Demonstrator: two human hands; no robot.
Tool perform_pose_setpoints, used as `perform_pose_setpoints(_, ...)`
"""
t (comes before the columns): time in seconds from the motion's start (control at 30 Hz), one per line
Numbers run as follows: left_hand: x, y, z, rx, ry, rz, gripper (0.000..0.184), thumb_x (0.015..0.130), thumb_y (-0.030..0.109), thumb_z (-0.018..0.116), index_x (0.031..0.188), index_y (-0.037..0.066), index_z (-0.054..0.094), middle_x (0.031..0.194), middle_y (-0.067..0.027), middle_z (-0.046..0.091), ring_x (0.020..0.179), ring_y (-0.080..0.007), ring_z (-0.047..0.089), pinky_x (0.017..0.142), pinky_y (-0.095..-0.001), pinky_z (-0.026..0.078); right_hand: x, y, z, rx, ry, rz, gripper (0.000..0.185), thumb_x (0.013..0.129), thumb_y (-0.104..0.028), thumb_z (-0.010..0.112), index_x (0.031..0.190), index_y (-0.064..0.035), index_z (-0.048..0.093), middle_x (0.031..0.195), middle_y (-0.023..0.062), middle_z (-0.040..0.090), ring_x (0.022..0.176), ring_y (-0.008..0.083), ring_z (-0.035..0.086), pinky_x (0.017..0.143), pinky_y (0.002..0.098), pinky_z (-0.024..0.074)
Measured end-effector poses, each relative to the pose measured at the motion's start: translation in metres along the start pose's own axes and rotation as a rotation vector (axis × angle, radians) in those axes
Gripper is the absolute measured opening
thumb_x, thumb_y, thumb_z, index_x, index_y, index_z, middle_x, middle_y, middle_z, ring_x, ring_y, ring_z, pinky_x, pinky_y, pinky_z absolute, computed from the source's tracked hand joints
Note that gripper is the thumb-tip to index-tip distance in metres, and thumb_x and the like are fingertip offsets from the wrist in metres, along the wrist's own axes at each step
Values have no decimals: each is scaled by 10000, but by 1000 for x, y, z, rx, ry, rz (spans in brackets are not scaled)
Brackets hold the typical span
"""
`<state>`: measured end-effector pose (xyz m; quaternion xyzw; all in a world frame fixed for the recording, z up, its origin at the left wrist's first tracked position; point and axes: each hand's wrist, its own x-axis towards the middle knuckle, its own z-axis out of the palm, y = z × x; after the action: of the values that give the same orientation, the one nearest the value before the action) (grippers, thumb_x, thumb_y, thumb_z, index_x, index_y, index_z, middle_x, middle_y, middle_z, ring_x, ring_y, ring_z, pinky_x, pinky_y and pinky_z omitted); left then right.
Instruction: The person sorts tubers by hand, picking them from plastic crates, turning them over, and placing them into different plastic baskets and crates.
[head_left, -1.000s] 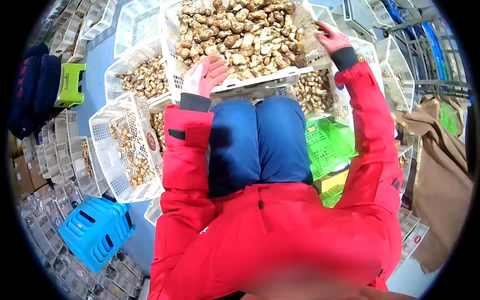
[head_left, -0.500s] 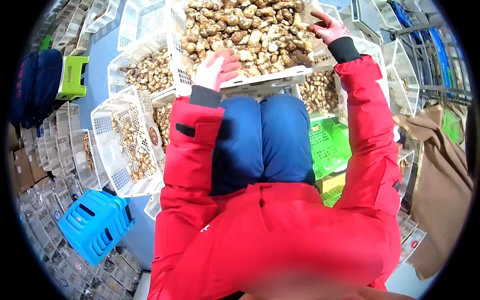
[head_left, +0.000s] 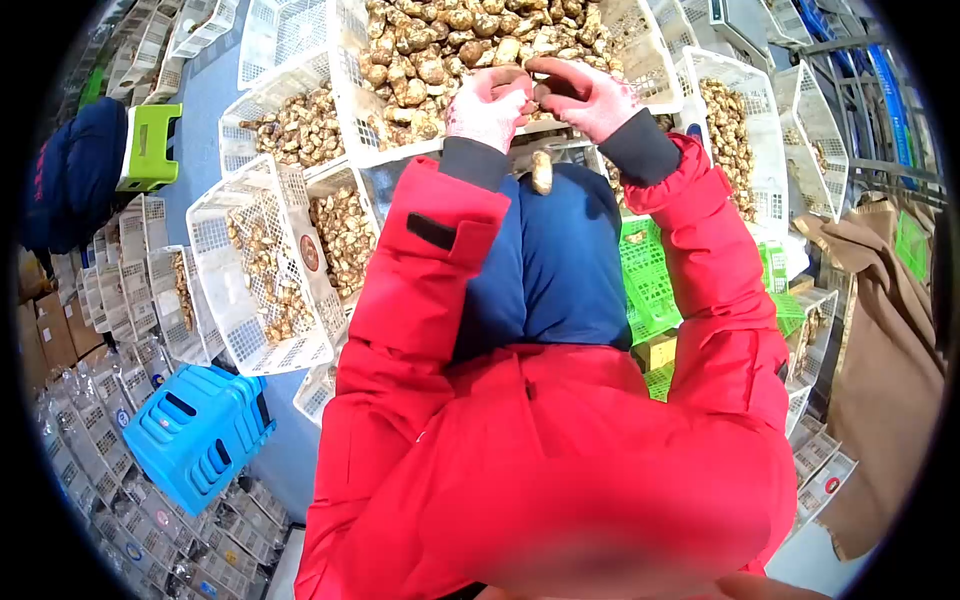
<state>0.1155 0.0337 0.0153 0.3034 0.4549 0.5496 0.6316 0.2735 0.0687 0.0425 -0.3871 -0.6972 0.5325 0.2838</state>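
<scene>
Red fabric sleeves (head_left: 410, 290) pass blue trousers (head_left: 570, 265); 1 smooth, oblong, pale mushroom (head_left: 541, 172) shows over the knees. Left hand (head_left: 490, 105) and right hand (head_left: 592, 98), well apart 0.5 s ago, nearly meet, fingers curled; any grip, I cannot tell. Beyond, a white plastic crate (head_left: 640, 50) holds knobbly brown-and-cream mushrooms (head_left: 432, 70); a lattice crate (head_left: 212, 240) leftward holds smaller ones.
</scene>
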Motion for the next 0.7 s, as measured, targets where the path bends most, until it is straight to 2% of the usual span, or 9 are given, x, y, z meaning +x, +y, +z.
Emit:
perform_pose_setpoints(0.03, -2, -3, -3, -86, -16, 9, 259, 801, 52, 527, 1047, -23, 503, 872, -101, 589, 693, -148, 580, 615, -232, 485, -2, -1, -3, 112, -17, 119, 360, 808, -80, 533, 1165, -62, 492, 991, 32, 580, 845, 70, 536, 731, 199, 436)
perform_pose_setpoints(0.1, 3, -3, -14, 52, 37, 45, 286, 803, 79, 536, 1061, -33, 490, 857, -100, 585, 696, -150, 574, 617, -236, 485, -1, 11, -22, -110, 175, -19, 352, 822, -104, 515, 1171, -69, 489, 974, 43, 605, 842, 75, 564, 679, 197, 448)
perform_pose_setpoints(0.23, 13, 1, -63, -165, -103, 140, 309, 852, 156, 492, 1088, -42, 469, 941, -137, 575, 743, -157, 575, 624, -240, 491, -15, 24, -51, 185, 60, 201, 356, 837, -158, 504, 1182, -77, 477, 991, 43, 600, 852, 99, 575, 706, 208, 449)
perform_pose_setpoints(0.3, 3, 12, -64, -67, 10, 65, 366, 855, 207, 501, 1112, -47, 445, 984, -155, 560, 833, -194, 582, 679, -267, 509, -22, 25, -53, 122, 80, 205, 350, 844, -181, 496, 1178, -79, 481, 995, 46, 598, 855, 112, 580, 708, 218, 449)
perform_pose_setpoints(0.47, -3, 20, -81, -90, 49, 86, 392, 852, 209, 501, 1117, -68, 418, 970, -158, 549, 818, -189, 574, 682, -249, 509, -30, 19, -71, 118, 114, 194, 349, 857, -213, 492, 1179, -78, 482, 997, 59, 598, 864, 123, 579, 737, 223, 445)
perform_pose_setpoints(0.5, 0, 19, -89, -181, -4, 125, 405, 849, 196, 501, 1117, -89, 397, 924, -135, 530, 749, -153, 545, 617, -218, 494, -31, 25, -79, 105, 129, 170, 360, 861, -229, 490, 1189, -83, 472, 1014, 64, 592, 873, 123, 578, 743, 220, 443)
perform_pose_setpoints(0.57, -3, 24, -93, -172, 69, 135, 395, 845, 171, 497, 1108, -104, 392, 893, -116, 508, 697, -123, 504, 550, -187, 454, -36, 21, -85, 119, 205, 168, 329, 853, -179, 491, 1168, -84, 493, 989, 57, 600, 856, 121, 583, 705, 215, 456)
perform_pose_setpoints(0.63, 2, 20, -114, -320, -149, 187, 362, 842, 150, 487, 1092, -97, 402, 863, -113, 503, 645, -120, 458, 490, -201, 393, -39, 25, -90, 110, 179, 194, 340, 859, -210, 487, 1177, -88, 485, 999, 57, 596, 865, 121, 580, 713, 218, 448)
perform_pose_setpoints(0.7, -11, 28, -98, -268, 141, 163, 369, 841, 158, 491, 1100, -90, 408, 901, -135, 525, 684, -144, 500, 528, -221, 432, -42, 31, -92, 100, 161, 230, 380, 861, -276, 484, 1197, -99, 468, 1021, 63, 590, 887, 125, 574, 743, 225, 434)
